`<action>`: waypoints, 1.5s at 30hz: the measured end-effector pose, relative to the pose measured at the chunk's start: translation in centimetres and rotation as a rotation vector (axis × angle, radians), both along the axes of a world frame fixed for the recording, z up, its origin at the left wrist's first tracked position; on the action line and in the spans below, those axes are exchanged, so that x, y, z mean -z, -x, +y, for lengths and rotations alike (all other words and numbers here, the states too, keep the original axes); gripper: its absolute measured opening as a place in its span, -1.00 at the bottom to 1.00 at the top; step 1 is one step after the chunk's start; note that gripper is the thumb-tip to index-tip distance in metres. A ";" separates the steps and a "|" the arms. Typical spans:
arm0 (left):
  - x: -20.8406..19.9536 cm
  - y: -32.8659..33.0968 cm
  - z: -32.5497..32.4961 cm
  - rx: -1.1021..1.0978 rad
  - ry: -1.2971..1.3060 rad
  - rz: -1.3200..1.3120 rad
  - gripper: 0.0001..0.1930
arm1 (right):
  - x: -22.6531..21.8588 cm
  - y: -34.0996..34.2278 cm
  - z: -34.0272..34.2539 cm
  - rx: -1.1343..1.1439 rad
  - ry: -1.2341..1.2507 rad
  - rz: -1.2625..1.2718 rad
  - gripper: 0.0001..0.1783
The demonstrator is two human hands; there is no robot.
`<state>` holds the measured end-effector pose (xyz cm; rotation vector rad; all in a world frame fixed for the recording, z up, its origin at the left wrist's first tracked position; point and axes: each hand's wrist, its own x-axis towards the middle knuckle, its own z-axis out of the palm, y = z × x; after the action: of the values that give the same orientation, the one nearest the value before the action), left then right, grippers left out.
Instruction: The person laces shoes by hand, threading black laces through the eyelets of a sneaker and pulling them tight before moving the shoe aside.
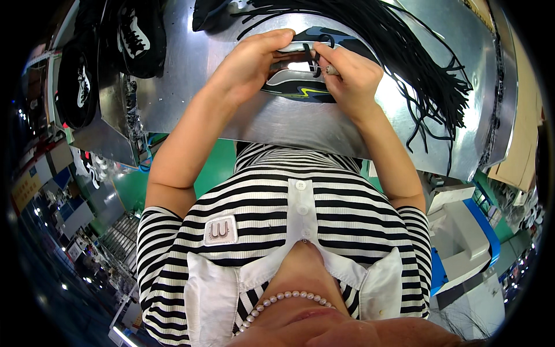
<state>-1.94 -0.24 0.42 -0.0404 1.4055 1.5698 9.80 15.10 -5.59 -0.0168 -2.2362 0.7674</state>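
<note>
A dark shoe upper (295, 95) with grey edges and a yellow zigzag lies on the metal table in front of me. My left hand (252, 61) grips its left part, fingers along the far side and thumb inside the opening. Over the upper's right part, my right hand (351, 75) is closed in a pinch. It holds a thin tool with a pale rounded handle (332, 70), its tip hidden near the eyelet edge. A black shoelace (308, 53) crosses the opening and loops up beside the right fingertips.
Long black shoelaces (413, 63) lie in a thick bundle across the table's (248, 124) far right. At the left are black shoes (136, 40) with white markings. A dark piece (209, 14) lies at the far edge. A white and blue machine (462, 231) stands at lower right.
</note>
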 end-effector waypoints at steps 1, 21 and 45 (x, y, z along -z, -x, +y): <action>-0.1 -0.1 0.1 -0.021 -0.012 -0.002 -0.52 | -0.1 -0.2 0.1 -0.048 0.006 0.008 -0.66; -1.5 0.7 0.4 0.286 0.040 0.502 -0.33 | -1.4 -3.6 -2.2 -0.146 0.430 -0.315 -0.67; -0.7 -3.1 -1.0 0.495 0.280 1.248 -0.65 | -2.0 -1.6 -2.5 0.024 1.041 -0.257 -0.83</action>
<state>1.20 -1.22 1.07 1.2016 2.3025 0.9050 11.41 12.62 -3.55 -0.6651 -1.7979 1.9017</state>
